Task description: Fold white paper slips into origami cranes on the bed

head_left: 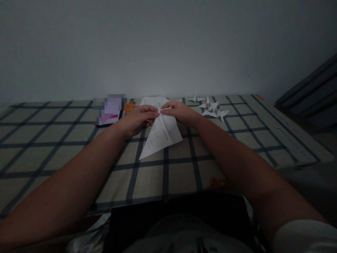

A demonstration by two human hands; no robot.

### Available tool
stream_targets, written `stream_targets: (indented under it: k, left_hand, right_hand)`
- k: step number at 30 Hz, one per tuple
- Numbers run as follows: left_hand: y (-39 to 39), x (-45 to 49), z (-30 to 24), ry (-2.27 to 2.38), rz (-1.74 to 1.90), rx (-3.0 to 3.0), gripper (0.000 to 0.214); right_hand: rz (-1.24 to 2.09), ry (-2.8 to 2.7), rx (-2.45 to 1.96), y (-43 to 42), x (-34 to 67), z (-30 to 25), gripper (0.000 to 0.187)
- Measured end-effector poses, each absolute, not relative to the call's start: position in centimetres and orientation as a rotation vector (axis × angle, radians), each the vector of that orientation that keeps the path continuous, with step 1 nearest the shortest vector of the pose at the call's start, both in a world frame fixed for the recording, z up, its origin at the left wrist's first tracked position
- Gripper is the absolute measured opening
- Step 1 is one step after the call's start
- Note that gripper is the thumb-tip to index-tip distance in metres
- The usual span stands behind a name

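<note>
A white sheet of paper (160, 135), partly folded to a point toward me, lies on the checked cloth (79, 140). My left hand (138, 119) rests on its left side with fingers curled and pinched on the paper's upper edge. My right hand (179, 112) meets it from the right, fingertips pinched on the same edge. The two hands touch at the fingertips.
Several small folded white paper cranes (212, 108) lie at the far right of the cloth. A phone (109, 114) with a pink screen lies at the far left of the paper, an orange print (130, 106) beside it. A plain wall stands behind.
</note>
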State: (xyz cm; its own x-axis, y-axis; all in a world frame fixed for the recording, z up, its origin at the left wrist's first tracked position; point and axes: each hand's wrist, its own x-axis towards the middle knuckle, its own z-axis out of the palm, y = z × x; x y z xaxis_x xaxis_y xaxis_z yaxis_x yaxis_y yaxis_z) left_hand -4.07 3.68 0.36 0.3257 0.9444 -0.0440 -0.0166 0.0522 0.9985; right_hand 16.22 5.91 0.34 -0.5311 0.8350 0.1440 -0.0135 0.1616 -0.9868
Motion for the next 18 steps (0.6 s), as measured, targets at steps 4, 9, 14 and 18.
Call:
stream_targets:
  k: [4,9,14,18]
  left_hand:
    - [3.81,-4.1,0.25,0.971,0.967,1.303,0.013]
    - [3.94,-4.18,0.03,1.001,0.942,1.34,0.012]
    - [3.8,-4.05,-0.03,1.006,0.956,1.329,0.014]
    - [3.84,-4.08,-0.21,1.019,0.965,1.341,0.012]
  right_hand:
    - [1.429,-1.724,-0.831,5.99,16.41,0.18,0.025]
    - [1.386,-1.764,-0.852,6.04,16.41,0.1,0.024]
    - [1.374,-1.766,-0.857,6.1,16.22,0.02,0.024]
    - [1.352,-1.758,-0.851,5.91,16.04,0.26,0.02]
